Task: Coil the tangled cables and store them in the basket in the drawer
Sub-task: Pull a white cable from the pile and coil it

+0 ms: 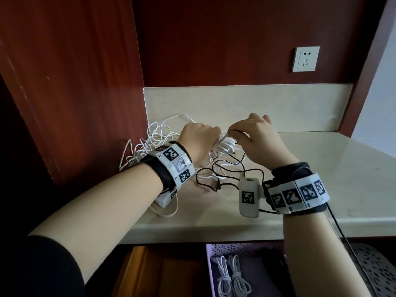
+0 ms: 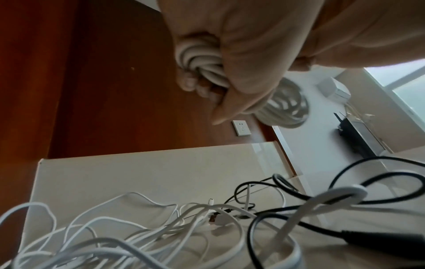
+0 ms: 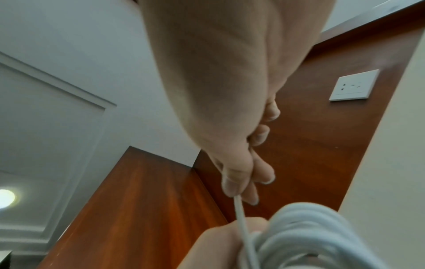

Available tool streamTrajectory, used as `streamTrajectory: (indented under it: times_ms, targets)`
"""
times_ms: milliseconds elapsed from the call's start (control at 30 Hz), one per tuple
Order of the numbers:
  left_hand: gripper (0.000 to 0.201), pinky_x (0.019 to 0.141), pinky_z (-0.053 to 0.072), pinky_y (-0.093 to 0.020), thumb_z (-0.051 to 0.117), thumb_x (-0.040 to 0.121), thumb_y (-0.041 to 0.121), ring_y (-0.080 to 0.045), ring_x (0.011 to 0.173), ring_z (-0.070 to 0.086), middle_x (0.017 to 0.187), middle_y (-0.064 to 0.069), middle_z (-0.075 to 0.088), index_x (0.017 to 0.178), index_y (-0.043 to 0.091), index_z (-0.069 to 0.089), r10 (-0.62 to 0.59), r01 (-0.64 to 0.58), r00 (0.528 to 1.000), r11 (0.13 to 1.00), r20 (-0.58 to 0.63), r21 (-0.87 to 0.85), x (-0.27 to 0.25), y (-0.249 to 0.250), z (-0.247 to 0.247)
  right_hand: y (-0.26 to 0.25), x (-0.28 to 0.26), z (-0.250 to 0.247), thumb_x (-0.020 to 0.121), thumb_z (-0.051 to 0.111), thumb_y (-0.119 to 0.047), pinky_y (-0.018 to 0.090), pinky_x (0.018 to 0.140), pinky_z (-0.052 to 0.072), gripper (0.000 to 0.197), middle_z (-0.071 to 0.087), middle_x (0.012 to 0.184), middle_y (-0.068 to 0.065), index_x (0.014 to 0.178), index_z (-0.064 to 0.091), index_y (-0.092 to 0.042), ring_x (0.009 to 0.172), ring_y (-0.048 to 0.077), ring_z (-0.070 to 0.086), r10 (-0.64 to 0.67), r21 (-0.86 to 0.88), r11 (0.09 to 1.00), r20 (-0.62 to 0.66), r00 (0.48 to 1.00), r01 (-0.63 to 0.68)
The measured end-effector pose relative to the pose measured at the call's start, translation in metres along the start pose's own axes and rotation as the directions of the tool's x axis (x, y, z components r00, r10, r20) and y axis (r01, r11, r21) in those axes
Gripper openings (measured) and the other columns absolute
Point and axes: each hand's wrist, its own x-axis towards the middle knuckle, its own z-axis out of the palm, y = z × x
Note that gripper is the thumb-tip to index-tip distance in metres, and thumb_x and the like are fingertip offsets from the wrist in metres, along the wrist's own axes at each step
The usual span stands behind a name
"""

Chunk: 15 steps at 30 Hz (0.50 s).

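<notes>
Both hands (image 1: 227, 136) hold coiled cable (image 1: 290, 146) crosswise.

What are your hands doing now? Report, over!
Left hand grips white coil. Right hand pinches its loose end. Tangled cables still on counter. Two coils in basket.

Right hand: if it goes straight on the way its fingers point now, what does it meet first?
Most likely the left hand, which grips the white cable coil. The right hand pinches the coil's loose end and points left toward it, though depth is unclear.
</notes>
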Motion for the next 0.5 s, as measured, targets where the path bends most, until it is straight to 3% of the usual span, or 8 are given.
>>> streamTrajectory:
  times_ms: [133, 200, 267, 333, 400, 500]
  targets:
    - [0.017, 0.061, 0.029, -0.033, 0.050, 0.082, 0.001, -0.033, 0.080, 0.056, 0.085, -0.009, 0.061, 0.091, 0.014, 0.058, 0.155, -0.162, 0.986, 0.977, -0.061, -0.136, 0.000, -0.009, -0.004, 0.013, -0.004, 0.000, 0.087, 0.061, -0.026, 0.031, 0.072, 0.028, 0.013, 0.057, 0.066, -0.028, 0.083, 0.073, -0.022, 0.073, 0.005, 0.039, 0.131, 0.240, 0.963, -0.019, 0.991, -0.123]
    - [0.021, 0.061, 0.030, -0.032, 0.055, 0.077, -0.003, -0.033, 0.079, 0.055, 0.084, -0.012, 0.060, 0.093, 0.009, 0.059, 0.199, -0.210, 0.978, 0.941, -0.067, -0.265, 0.000, -0.011, -0.005, 0.015, -0.006, 0.001, 0.086, 0.066, -0.016, 0.025, 0.072, 0.035, 0.011, 0.062, 0.065, -0.025, 0.081, 0.071, -0.025, 0.073, 0.002, 0.045, 0.220, 0.441, 0.873, 0.024, 0.975, -0.207]
    - [0.025, 0.062, 0.035, -0.033, 0.067, 0.078, 0.003, -0.028, 0.078, 0.057, 0.088, -0.012, 0.064, 0.102, 0.007, 0.061, 0.153, -0.184, 0.983, 0.838, -0.102, -0.514, -0.001, -0.008, -0.006, 0.015, -0.008, 0.004, 0.087, 0.063, -0.004, 0.020, 0.070, 0.043, 0.018, 0.067, 0.068, -0.016, 0.081, 0.068, -0.020, 0.072, 0.004, 0.056, 0.276, 0.641, 0.726, 0.059, 0.959, -0.248]
    - [0.045, 0.073, 0.045, -0.031, 0.079, 0.074, 0.011, -0.023, 0.083, 0.060, 0.095, -0.007, 0.066, 0.113, 0.010, 0.056, 0.079, -0.083, 0.996, 0.595, -0.045, -0.799, -0.002, -0.002, -0.009, 0.014, -0.009, 0.006, 0.087, 0.056, 0.007, 0.018, 0.063, 0.048, 0.019, 0.069, 0.069, -0.010, 0.086, 0.061, -0.011, 0.064, 0.004, 0.061, 0.295, 0.806, 0.533, 0.109, 0.949, -0.258]
    - [0.061, 0.079, 0.050, -0.030, 0.086, 0.065, 0.014, -0.021, 0.087, 0.061, 0.097, -0.003, 0.063, 0.113, 0.016, 0.047, 0.063, 0.026, 0.997, 0.333, 0.050, -0.943, -0.004, 0.003, -0.011, 0.011, -0.010, 0.006, 0.084, 0.055, 0.013, 0.016, 0.056, 0.045, 0.022, 0.066, 0.066, -0.004, 0.091, 0.053, -0.008, 0.056, 0.005, 0.057, 0.292, 0.866, 0.427, 0.140, 0.946, -0.259]
    - [0.075, 0.057, 0.045, -0.035, 0.090, 0.050, 0.025, -0.022, 0.066, 0.051, 0.084, -0.004, 0.059, 0.109, 0.015, 0.044, 0.070, 0.110, 0.992, -0.117, 0.102, -0.987, -0.006, 0.005, -0.013, 0.003, -0.009, 0.004, 0.091, 0.055, 0.000, 0.016, 0.050, 0.037, 0.012, 0.052, 0.064, 0.006, 0.097, 0.051, -0.010, 0.049, 0.006, 0.045, 0.309, 0.858, 0.442, 0.126, 0.943, -0.260]
